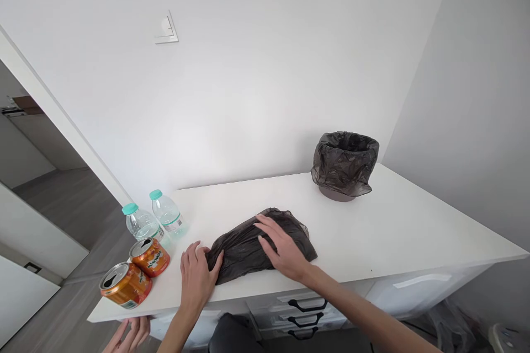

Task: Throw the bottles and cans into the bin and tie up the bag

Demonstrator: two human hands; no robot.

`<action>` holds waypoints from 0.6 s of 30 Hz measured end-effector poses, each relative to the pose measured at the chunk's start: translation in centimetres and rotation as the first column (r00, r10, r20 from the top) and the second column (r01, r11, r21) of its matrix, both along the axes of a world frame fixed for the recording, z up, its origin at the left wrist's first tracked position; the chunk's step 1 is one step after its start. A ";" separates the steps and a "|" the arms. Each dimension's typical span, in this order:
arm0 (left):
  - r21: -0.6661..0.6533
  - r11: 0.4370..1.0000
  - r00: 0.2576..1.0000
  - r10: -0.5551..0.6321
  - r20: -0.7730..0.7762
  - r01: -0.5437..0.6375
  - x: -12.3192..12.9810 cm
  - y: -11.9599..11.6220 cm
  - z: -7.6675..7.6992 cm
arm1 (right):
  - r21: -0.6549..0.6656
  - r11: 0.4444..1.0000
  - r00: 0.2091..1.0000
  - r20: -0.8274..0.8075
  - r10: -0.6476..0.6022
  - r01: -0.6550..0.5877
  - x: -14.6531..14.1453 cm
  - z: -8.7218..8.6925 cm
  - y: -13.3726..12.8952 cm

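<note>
A black plastic bag [244,253] lies flattened and wrinkled on the white tabletop [351,237]. My left hand [196,276] rests at the bag's left end, its thumb on the plastic and apart from the fingers. Over the right part of the bag, my right hand [284,248] lies palm down with its fingers spread. Two orange cans [128,287] stand left of my left hand, with two clear bottles [168,212] with teal caps behind them. Toward the back right is a round bin [337,194] lined with a dark bag [345,168].
Another person's hand [134,333] is at the table's front edge, at the lower left. Drawers with black handles [306,320] are below the tabletop. A white wall with a switch [167,28] rises behind, and a grey wall [467,138] stands at the right.
</note>
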State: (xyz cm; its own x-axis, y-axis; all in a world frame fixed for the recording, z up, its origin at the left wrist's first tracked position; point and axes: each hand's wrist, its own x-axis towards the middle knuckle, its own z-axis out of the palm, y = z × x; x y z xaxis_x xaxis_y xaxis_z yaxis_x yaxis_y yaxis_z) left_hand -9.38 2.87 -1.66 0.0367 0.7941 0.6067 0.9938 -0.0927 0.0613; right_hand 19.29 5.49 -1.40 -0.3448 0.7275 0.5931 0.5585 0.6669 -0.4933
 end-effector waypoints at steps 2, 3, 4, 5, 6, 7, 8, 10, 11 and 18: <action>-0.053 0.998 0.998 -0.035 0.047 0.038 0.7 -0.8 1.1 | -0.069 0.997 0.992 -0.121 0.036 -0.045 -2.5 1.2 -1.3; -0.102 0.993 0.996 -0.043 0.080 0.051 1.0 -1.1 1.7 | -0.120 0.990 0.987 -0.152 0.050 -0.069 -3.6 1.6 -1.7; -0.171 0.984 0.992 -0.037 0.121 0.058 1.2 -1.4 2.4 | -0.184 0.979 0.985 -0.161 0.061 -0.091 -4.4 2.0 -1.9; -0.252 0.966 0.985 -0.018 0.172 0.061 1.3 -1.6 3.2 | -0.254 0.960 0.985 -0.149 0.082 -0.119 -4.9 2.3 -2.1; -0.334 0.940 0.971 0.010 0.240 0.073 1.5 -1.9 4.0 | -0.322 0.933 0.984 -0.125 0.124 -0.159 -5.1 2.4 -2.4; -0.406 0.908 0.945 0.039 0.325 0.102 1.6 -2.2 4.9 | -0.380 0.900 0.977 -0.104 0.186 -0.212 -5.1 2.5 -2.6; -0.458 0.876 0.906 0.062 0.419 0.152 1.8 -2.6 5.8 | -0.418 0.866 0.962 -0.095 0.258 -0.274 -4.9 2.5 -3.1; -0.494 0.809 0.785 0.067 0.616 0.318 2.6 -3.6 7.8 | -0.426 0.814 0.916 -0.114 0.384 -0.395 -4.5 2.4 -4.4; -0.485 0.775 0.716 0.060 0.695 0.406 3.2 -4.2 8.8 | -0.404 0.806 0.900 -0.141 0.412 -0.433 -4.4 2.2 -5.2; -0.135 0.893 0.725 -0.252 0.641 0.429 8.5 -6.1 12.0 | -0.307 0.940 0.929 -0.368 0.030 -0.152 -4.4 1.1 -7.2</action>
